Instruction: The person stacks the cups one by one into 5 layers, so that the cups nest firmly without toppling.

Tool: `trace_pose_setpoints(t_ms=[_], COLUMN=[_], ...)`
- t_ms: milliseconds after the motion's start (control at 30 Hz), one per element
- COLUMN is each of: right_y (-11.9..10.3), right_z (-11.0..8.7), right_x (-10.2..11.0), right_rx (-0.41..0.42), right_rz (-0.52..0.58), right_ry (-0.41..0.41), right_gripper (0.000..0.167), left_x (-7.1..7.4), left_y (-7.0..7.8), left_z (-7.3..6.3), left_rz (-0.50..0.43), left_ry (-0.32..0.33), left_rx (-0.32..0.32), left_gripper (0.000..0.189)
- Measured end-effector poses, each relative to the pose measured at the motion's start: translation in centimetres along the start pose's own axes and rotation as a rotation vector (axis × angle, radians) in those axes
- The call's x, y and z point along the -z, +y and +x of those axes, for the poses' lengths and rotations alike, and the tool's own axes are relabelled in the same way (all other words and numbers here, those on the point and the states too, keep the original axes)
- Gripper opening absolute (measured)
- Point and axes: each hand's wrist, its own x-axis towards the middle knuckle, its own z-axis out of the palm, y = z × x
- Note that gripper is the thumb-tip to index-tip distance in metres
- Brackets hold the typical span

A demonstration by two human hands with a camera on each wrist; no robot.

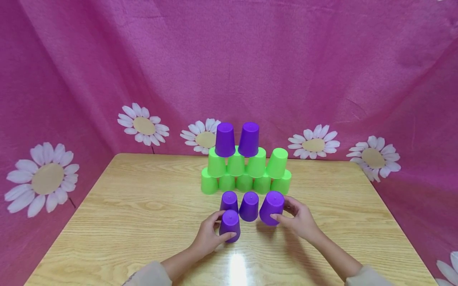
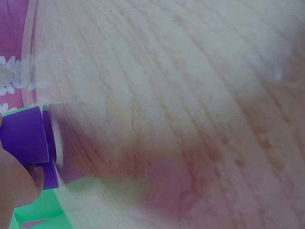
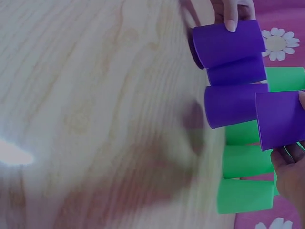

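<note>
My left hand grips an upside-down purple cup by its sides, thumb at the front. Directly behind it another upside-down purple cup is partly hidden. A third purple cup stands upside down to the right of that one. My right hand holds a purple cup, also bottom up, raised off the table with its shadow below. In the right wrist view this held cup sits higher than the standing purple cup beside it.
Behind the hands rises a stack of upside-down cups: a bottom row of several green cups, a second green row, and two purple cups on top. The wooden table meets a pink flowered cloth at the back.
</note>
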Motion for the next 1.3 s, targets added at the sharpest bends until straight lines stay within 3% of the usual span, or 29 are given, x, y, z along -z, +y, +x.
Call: trace_pose_setpoints(t_ms=[467, 733, 1133, 1300], right_y=[-1.6, -2.5, -3.6, -3.9], right_z=[1.8, 2.7, 4.3, 4.8], right_x=[1.5, 1.9, 2.1, 2.2], right_rx=[0.065, 0.083, 0.12, 0.093], right_rz=[0.016, 0.01, 0.043, 0.051], right_ry=[0.023, 0.038, 0.101, 0.111], right_gripper=[0.043, 0.042, 0.042, 0.042], left_x=[0.5, 0.9, 1.7, 2.0], left_y=[0.5, 1.1, 2.5, 3.0], left_z=[0.3, 0.4, 0.5, 0.6], left_rz=[0.062, 0.04, 0.056, 0.05], left_ry=[-0.026, -0.045, -0.065, -0.065], left_rx=[-0.025, -0.005, -0.026, -0.039], left_gripper=[0.057, 0.058, 0.057, 0.056])
